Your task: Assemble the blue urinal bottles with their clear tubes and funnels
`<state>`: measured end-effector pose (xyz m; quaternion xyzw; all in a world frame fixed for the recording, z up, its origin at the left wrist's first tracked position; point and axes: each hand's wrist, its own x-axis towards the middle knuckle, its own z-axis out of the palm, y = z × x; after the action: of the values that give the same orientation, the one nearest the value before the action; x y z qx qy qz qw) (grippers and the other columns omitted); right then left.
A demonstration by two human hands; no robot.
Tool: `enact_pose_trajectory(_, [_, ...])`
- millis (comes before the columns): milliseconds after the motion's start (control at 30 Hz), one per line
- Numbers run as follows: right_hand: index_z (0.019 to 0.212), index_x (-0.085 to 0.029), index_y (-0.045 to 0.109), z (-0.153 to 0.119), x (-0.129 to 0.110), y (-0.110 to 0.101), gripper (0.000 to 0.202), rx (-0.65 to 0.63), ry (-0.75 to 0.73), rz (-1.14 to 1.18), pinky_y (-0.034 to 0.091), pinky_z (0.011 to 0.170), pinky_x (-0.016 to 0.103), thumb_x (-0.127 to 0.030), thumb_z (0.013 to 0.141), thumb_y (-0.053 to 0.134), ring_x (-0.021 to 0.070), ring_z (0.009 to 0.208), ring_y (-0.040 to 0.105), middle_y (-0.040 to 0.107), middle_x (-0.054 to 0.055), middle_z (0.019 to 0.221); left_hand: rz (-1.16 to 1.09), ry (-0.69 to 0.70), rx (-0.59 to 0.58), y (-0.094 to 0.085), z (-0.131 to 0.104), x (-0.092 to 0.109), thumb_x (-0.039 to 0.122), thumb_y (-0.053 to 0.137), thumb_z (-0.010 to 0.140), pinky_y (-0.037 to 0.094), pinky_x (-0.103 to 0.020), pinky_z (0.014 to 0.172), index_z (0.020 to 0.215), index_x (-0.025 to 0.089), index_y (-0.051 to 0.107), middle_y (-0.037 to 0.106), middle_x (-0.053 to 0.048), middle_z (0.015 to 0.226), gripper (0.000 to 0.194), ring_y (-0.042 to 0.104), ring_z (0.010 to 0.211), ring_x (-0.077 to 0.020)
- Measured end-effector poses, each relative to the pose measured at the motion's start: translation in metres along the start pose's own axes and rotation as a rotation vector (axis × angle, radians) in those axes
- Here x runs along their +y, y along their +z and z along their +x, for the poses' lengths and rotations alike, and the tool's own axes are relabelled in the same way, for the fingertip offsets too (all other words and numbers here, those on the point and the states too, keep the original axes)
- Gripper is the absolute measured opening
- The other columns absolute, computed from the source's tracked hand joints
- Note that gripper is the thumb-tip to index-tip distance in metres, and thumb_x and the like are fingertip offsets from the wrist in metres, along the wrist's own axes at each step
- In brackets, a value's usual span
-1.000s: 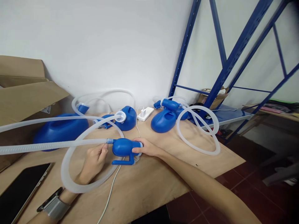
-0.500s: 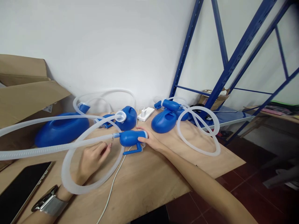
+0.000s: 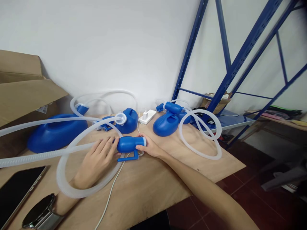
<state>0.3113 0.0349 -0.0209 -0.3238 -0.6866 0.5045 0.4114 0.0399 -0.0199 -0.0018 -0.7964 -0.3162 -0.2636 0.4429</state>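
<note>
My right hand point(image 3: 150, 146) grips the clear-rimmed right end of a blue plastic piece point(image 3: 128, 144) with an L-shaped handle below it. My left hand point(image 3: 97, 158) lies over the translucent hose point(image 3: 45, 154) where it meets the left end of that piece; its fingers are wrapped over the joint and hide it. A loop of hose point(image 3: 62, 179) circles my left wrist, which wears a watch. Behind, a blue bottle point(image 3: 130, 120) has a hose end in its white-rimmed mouth.
At the left are a large blue bottle point(image 3: 57, 132), a cardboard box point(image 3: 26, 99) and a phone point(image 3: 19, 191). Further right lie a power strip point(image 3: 149, 117), another blue bottle point(image 3: 165, 125) and coiled hose point(image 3: 217, 127). A white cable point(image 3: 109, 199) crosses the table; a blue rack point(image 3: 225, 81) stands behind.
My left hand has risen from below the hose joint and closed over it. My right hand still holds the blue piece. The view has shifted slightly.
</note>
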Motion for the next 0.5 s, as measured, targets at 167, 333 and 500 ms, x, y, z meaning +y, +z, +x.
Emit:
enact_pose_trajectory(167, [0.112, -0.022, 0.059, 0.0, -0.003, -0.003, 0.065, -0.006, 0.085, -0.028, 0.048, 0.067, 0.026, -0.047, 0.064, 0.094, 0.0135, 0.078, 0.056, 0.059, -0.003, 0.092, 0.05, 0.015, -0.144, 0.001, -0.005, 0.002, 0.05, 0.036, 0.109, 0.05, -0.043, 0.072, 0.111, 0.002, 0.074, 0.074, -0.02, 0.086, 0.061, 0.07, 0.074, -0.031])
enact_pose_trajectory(333, [0.107, -0.021, 0.063, 0.0, -0.006, -0.005, 0.065, -0.037, 0.082, 0.029, 0.048, 0.065, 0.025, -0.046, 0.057, 0.097, 0.0134, 0.076, 0.056, 0.059, -0.004, 0.089, 0.004, -0.072, -0.315, -0.004, -0.011, 0.009, 0.065, 0.034, 0.106, 0.038, -0.035, 0.054, 0.094, 0.018, 0.076, 0.07, -0.01, 0.066, 0.064, 0.068, 0.058, -0.0267])
enact_pose_trajectory(500, [0.111, -0.021, 0.065, 0.001, -0.008, -0.008, 0.069, -0.054, 0.088, 0.108, 0.048, 0.063, 0.025, -0.048, 0.055, 0.096, 0.0143, 0.077, 0.057, 0.061, -0.002, 0.091, -0.049, -0.2, -0.408, -0.01, -0.012, 0.01, 0.082, 0.04, 0.095, 0.024, -0.032, 0.049, 0.092, 0.021, 0.077, 0.072, -0.011, 0.061, 0.071, 0.069, 0.051, -0.0269])
